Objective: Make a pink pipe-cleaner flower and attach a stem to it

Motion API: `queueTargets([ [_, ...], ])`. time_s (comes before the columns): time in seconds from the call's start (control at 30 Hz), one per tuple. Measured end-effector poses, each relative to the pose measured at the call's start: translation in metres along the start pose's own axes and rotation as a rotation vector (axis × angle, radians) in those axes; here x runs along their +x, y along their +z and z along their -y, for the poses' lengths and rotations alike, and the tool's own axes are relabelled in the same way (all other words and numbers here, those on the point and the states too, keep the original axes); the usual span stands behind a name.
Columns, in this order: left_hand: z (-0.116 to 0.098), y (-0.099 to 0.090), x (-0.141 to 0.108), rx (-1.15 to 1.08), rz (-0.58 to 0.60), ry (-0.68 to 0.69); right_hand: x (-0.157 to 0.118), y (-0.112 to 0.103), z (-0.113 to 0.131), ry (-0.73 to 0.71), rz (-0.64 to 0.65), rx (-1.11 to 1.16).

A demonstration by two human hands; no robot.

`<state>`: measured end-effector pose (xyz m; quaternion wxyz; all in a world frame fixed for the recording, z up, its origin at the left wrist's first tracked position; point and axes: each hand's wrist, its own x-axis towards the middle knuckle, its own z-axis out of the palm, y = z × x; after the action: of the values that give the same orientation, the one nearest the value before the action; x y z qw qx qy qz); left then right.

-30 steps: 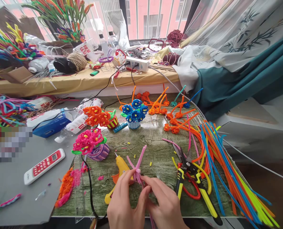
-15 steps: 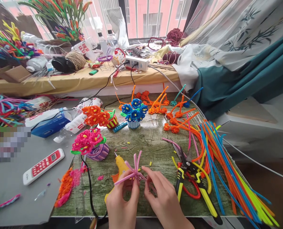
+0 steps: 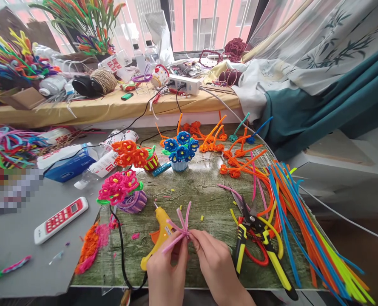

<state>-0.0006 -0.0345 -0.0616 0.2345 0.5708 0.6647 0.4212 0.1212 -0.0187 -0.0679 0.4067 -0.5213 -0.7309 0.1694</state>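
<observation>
Pinching pink stems [image 3: 188, 214] at their crossing; left hand [image 3: 167, 265] and right hand [image 3: 217, 261] both closed on them. Join likely needs firm grip.

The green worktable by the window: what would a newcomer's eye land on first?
Probably the bright potted flowers left of centre: blue flowers, orange flowers and pink flowers. Next, the fan of long coloured strips at right, then the pale pink strips between left hand and right hand in front.
</observation>
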Motion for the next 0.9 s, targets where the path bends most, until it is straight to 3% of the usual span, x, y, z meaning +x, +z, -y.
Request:
queueTargets([
  [0.13,0.003,-0.016,0.009,0.282,0.124,0.404,0.002,-0.009,0.001,-0.031,0.11,-0.15],
  [0.27,-0.007,-0.03,0.017,0.622,0.278,0.803,0.005,-0.015,-0.002,-0.09,0.191,-0.234],
  [0.33,-0.014,-0.032,0.018,0.732,0.279,0.842,0.004,-0.015,-0.007,-0.13,0.191,-0.228],
  [0.43,-0.021,-0.033,0.019,0.73,0.27,0.834,0.003,-0.014,-0.013,-0.135,0.228,-0.163],
  [0.7,-0.015,-0.04,0.025,0.457,0.296,0.808,0.012,-0.028,-0.009,0.12,0.338,0.126],
  [0.8,-0.017,-0.035,0.022,0.495,0.278,0.895,0.018,-0.033,-0.006,0.146,0.405,0.152],
  [0.9,-0.022,-0.031,0.02,0.552,0.172,0.997,0.023,-0.036,-0.003,0.172,0.452,0.198],
])
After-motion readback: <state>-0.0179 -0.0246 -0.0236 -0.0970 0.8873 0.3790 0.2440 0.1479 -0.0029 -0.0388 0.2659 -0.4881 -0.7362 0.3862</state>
